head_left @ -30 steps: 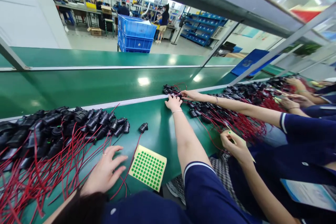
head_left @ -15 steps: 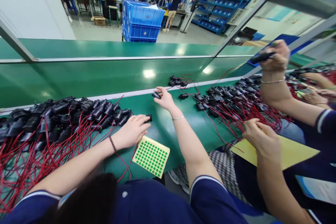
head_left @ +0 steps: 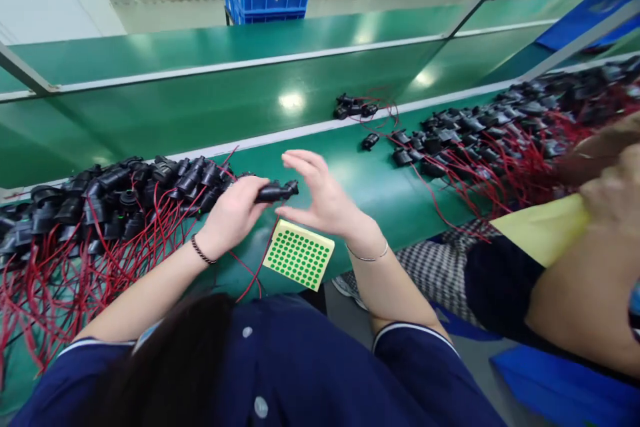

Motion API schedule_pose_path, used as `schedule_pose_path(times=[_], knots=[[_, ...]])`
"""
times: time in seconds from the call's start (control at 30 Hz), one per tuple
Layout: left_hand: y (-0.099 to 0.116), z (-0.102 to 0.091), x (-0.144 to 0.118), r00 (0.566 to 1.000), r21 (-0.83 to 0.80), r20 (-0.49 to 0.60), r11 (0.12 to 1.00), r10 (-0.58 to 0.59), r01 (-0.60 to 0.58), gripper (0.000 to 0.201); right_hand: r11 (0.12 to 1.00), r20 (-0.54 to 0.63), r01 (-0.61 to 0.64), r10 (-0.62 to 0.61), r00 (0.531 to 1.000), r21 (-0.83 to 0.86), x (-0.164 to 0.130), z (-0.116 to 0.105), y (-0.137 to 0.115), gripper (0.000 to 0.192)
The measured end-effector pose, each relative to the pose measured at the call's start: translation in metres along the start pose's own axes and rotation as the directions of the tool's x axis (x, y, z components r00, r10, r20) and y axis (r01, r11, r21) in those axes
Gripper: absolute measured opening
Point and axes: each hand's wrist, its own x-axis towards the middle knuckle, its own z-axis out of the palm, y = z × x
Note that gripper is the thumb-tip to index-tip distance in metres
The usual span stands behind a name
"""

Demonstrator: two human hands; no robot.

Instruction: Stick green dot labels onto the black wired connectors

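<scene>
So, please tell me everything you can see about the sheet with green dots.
The sheet is a small pale yellow rectangle covered with neat rows of round green dots, probably stickers on paper backing. It lies flat on the green table near its front edge, turned at a slight angle. A red wire runs along its left side. The right hand hovers above its far edge without touching it.

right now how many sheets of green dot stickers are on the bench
1. The sticker sheet lies on the near edge of the green bench, just below the right hand. Others may be hidden under the wire piles.
</scene>
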Motion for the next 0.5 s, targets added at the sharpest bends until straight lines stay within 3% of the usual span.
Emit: schedule_pose_path(times=[0.1,0.2,0.27,0.33,0.4,0.5], knots=[[0.004,-0.022,-0.017,0.944,-0.176,-0.058,0.934,-0.324,0.309,0.034,0.976,-0.036,-0.213,0.211,0.977,-0.044,-0.032,0.001,0.002,0.027],[0.007,-0.034,-0.031,0.850,-0.410,0.081,0.760,-0.521,0.505,0.037,0.947,0.109,-0.316,0.321,0.941,-0.065,-0.068,0.016,0.000,0.007],[0.008,-0.031,-0.038,0.796,-0.466,0.219,0.657,-0.564,0.593,0.034,0.927,0.169,-0.357,0.372,0.913,-0.113,-0.087,0.030,-0.004,0.017],[0.008,-0.019,-0.043,0.745,-0.455,0.327,0.594,-0.581,0.663,0.034,0.907,0.186,-0.392,0.416,0.890,-0.153,-0.099,0.043,-0.009,0.038],[0.007,-0.002,-0.048,0.708,-0.441,0.402,0.554,-0.581,0.706,0.034,0.892,0.185,-0.419,0.446,0.875,-0.167,-0.106,0.051,-0.012,0.055],[0.005,0.025,-0.054,0.680,-0.468,0.459,0.495,-0.572,0.732,0.030,0.877,0.206,-0.458,0.479,0.853,-0.143,-0.109,0.054,-0.011,0.060]])
